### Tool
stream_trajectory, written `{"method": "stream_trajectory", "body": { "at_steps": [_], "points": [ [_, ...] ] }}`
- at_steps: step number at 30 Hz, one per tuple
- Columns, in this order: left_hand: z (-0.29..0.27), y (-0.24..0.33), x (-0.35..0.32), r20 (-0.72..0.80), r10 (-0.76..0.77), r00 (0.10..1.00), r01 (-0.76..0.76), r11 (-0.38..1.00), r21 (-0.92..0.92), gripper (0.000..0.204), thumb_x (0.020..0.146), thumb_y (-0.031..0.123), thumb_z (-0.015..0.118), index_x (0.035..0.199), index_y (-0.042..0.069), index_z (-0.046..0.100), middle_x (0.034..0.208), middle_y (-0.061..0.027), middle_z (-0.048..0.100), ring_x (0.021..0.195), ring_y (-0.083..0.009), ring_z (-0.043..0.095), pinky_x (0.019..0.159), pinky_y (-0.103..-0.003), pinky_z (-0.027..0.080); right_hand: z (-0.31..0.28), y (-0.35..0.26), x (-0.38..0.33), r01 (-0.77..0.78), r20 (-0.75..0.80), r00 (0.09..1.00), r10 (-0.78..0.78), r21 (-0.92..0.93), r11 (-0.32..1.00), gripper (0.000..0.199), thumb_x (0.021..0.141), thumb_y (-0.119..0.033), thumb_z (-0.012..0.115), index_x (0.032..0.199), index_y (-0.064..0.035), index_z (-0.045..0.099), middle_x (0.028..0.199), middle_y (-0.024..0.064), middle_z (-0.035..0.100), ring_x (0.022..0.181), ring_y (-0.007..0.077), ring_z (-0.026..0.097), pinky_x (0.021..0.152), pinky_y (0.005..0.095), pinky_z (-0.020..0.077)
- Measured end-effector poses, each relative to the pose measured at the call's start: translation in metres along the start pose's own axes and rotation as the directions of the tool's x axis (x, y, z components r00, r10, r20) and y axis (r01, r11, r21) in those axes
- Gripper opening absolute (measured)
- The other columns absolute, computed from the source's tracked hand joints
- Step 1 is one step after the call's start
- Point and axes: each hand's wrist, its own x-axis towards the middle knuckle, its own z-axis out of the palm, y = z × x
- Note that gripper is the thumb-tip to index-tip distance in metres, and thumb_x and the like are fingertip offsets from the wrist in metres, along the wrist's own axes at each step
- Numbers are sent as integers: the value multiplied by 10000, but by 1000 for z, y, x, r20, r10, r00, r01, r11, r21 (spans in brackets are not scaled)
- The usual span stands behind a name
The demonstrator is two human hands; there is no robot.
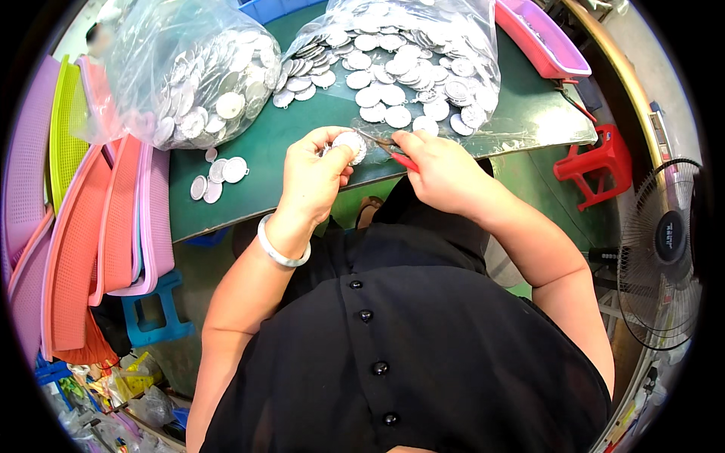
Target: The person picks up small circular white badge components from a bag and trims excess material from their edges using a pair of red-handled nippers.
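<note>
Lying loose at the left of the green tabletop (249, 189) are four silver discs (217, 178). Over its near edge, the left hand (313, 177) pinches a round silver disc (351, 143); the right hand (442, 170) grips red-handled pliers (393, 151) touching it.

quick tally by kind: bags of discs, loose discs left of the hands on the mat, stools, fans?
Clear plastic bags of silver discs: 2, a closed one and an open one
Loose silver discs on the green mat, left of the left hand: 5
Plastic stools: 2, red and blue
Standing fans: 1
Total: 10
</note>
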Motion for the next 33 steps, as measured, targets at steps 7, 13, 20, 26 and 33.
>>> {"method": "stream_trajectory", "body": {
  "at_steps": [7, 13, 20, 26, 33],
  "points": [
    [-5, -8, 2, 47, -13, 999, 22, 976, -216, 181, 803, 42, 583, 979, 10, 559, 811, -54, 579, 605, -105, 520, 510, -208, 420, -47, 35, -6, -80, -232, 961, 153, 298, 951, 392, 768, -155, 567, 1125, -5, 504, 972, 191, 585, 911, 295, 572, 806, 338, 440],
    [-4, -9, 4, 52, 47, 998, -32, 964, -264, 195, 804, 40, 588, 993, 14, 543, 834, -66, 582, 643, -123, 548, 527, -221, 441, -73, 128, -31, -443, -453, 806, 382, -34, 896, 538, 748, -247, 621, 1196, -7, 444, 1093, 206, 513, 1007, 313, 508, 876, 357, 401],
    [0, -10, 8, 60, 70, 996, -51, 958, -282, 217, 799, 26, 589, 1007, -12, 536, 854, -74, 583, 661, -125, 552, 549, -222, 445, -64, 201, -41, -646, -489, 715, 500, -188, 740, 573, 742, -287, 620, 1212, -19, 433, 1114, 224, 496, 1053, 356, 464, 907, 388, 371],
    [0, -11, 12, 45, 66, 997, -49, 950, -308, 231, 801, 35, 597, 1019, -13, 538, 865, -72, 587, 676, -122, 561, 560, -218, 453, -58, 212, -28, -597, -503, 764, 404, -313, 739, 604, 765, -383, 592, 1211, -6, 435, 1118, 218, 496, 1050, 363, 459, 903, 396, 369],
    [2, -9, 16, 25, 67, 997, -56, 950, -307, 252, 804, 36, 594, 1045, -12, 536, 887, -77, 588, 716, -128, 572, 577, -221, 465, -53, 233, -15, -571, -531, 770, 353, -329, 752, 626, 776, -421, 576, 1218, -2, 433, 1167, 211, 475, 1097, 348, 430, 929, 398, 347]
  ]
}}
